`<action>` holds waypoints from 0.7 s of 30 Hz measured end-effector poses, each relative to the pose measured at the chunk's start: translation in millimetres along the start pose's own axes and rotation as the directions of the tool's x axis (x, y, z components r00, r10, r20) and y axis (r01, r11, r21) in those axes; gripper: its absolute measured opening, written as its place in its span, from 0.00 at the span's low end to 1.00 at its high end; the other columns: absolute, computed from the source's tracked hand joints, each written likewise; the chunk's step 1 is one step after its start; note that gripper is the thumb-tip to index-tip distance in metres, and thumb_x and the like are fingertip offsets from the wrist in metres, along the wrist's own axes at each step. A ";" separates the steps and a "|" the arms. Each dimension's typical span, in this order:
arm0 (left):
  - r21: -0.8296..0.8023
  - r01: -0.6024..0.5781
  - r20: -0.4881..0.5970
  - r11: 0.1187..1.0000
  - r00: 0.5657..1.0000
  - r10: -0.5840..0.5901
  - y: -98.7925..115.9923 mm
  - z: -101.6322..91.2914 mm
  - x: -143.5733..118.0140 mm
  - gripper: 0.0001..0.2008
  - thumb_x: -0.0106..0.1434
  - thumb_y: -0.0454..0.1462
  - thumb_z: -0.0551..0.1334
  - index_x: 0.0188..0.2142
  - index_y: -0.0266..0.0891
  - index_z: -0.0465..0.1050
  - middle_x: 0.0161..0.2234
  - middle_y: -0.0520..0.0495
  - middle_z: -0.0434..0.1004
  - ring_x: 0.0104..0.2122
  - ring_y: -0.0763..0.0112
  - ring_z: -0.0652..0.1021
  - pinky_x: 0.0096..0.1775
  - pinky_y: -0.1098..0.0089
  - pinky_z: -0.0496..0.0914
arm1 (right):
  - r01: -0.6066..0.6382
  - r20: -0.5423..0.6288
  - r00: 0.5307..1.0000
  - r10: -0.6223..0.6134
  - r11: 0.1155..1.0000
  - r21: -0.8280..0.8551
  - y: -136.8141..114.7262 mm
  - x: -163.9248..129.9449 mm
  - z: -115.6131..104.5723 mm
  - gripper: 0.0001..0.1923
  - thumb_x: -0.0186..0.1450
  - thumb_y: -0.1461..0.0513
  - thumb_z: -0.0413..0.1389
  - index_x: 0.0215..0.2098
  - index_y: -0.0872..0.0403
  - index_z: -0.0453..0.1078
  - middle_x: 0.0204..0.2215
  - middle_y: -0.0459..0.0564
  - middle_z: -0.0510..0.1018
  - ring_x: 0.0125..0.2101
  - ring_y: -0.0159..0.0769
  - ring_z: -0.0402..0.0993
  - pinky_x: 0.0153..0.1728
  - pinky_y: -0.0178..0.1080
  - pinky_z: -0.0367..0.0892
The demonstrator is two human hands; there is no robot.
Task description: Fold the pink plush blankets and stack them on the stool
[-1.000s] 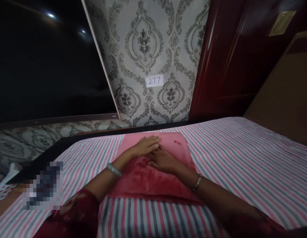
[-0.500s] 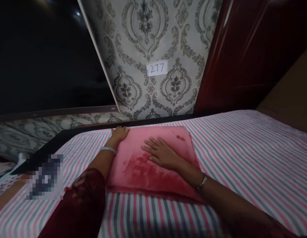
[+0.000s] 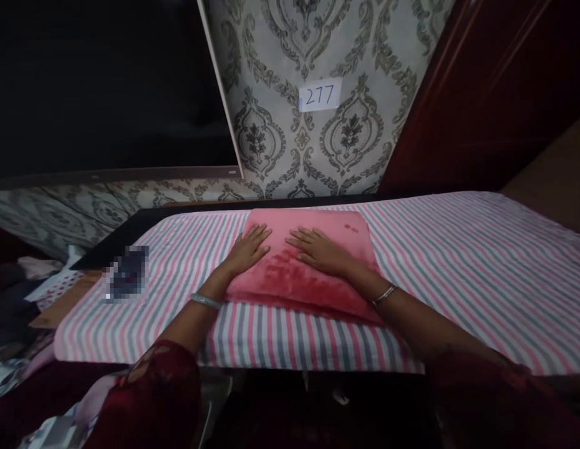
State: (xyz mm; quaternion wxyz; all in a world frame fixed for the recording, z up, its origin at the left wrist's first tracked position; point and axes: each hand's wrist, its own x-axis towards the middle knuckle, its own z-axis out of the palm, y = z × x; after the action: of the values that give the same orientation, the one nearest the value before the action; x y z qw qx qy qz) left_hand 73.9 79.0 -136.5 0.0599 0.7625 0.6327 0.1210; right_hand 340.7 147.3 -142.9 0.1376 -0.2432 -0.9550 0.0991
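A folded pink plush cloth (image 3: 290,284) lies flat on a surface covered with a pink, grey and white striped sheet (image 3: 458,268). My left hand (image 3: 249,247) rests palm down on the cloth's left side, fingers spread. My right hand (image 3: 318,249) lies flat on the cloth's middle, fingers apart and pointing left. Both wrists wear thin bangles. Neither hand grips anything.
A patterned wall with a paper label reading 277 (image 3: 320,95) stands behind the surface. A dark panel fills the upper left, and a dark red door (image 3: 481,93) is at the right. A blurred object (image 3: 126,280) lies on the sheet's left part. Clothes clutter the lower left.
My left hand has come back from the cloth's far left corner onto its top. The view has pulled back, showing the near edge of the striped surface.
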 end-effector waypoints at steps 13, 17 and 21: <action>-0.881 0.284 -0.006 0.377 0.792 -0.611 -30.5 8.1 -59.4 0.33 0.54 0.47 0.72 0.58 0.38 0.73 0.48 0.40 0.81 0.42 0.61 0.82 0.46 0.63 0.76 | -0.492 -0.226 0.549 0.805 0.530 0.691 7.0 -169.9 3.3 0.37 0.69 0.44 0.48 0.68 0.57 0.60 0.55 0.60 0.76 0.56 0.52 0.72 0.59 0.55 0.64; -0.914 0.311 0.070 0.261 0.754 -0.654 -22.3 -3.1 -49.3 0.30 0.54 0.41 0.74 0.55 0.36 0.74 0.41 0.40 0.83 0.33 0.65 0.83 0.38 0.66 0.78 | -0.483 -0.121 0.545 0.830 0.428 0.764 6.2 -152.5 1.5 0.40 0.66 0.45 0.53 0.70 0.56 0.56 0.52 0.59 0.78 0.54 0.52 0.75 0.57 0.54 0.67; -0.931 0.360 0.251 0.066 0.759 -0.601 -17.1 -17.0 -39.6 0.21 0.56 0.41 0.71 0.47 0.33 0.78 0.36 0.38 0.84 0.32 0.60 0.84 0.35 0.66 0.79 | -0.385 -0.040 0.526 0.850 0.279 0.880 9.3 -136.7 -0.9 0.44 0.64 0.49 0.58 0.72 0.54 0.48 0.55 0.59 0.77 0.51 0.50 0.77 0.51 0.53 0.73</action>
State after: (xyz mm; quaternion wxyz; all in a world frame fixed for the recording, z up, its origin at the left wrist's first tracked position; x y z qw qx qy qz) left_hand 46.5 42.5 -128.6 0.4752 0.2933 0.6446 0.5222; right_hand 460.4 88.2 -173.8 0.4227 -0.5397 -0.5415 0.4866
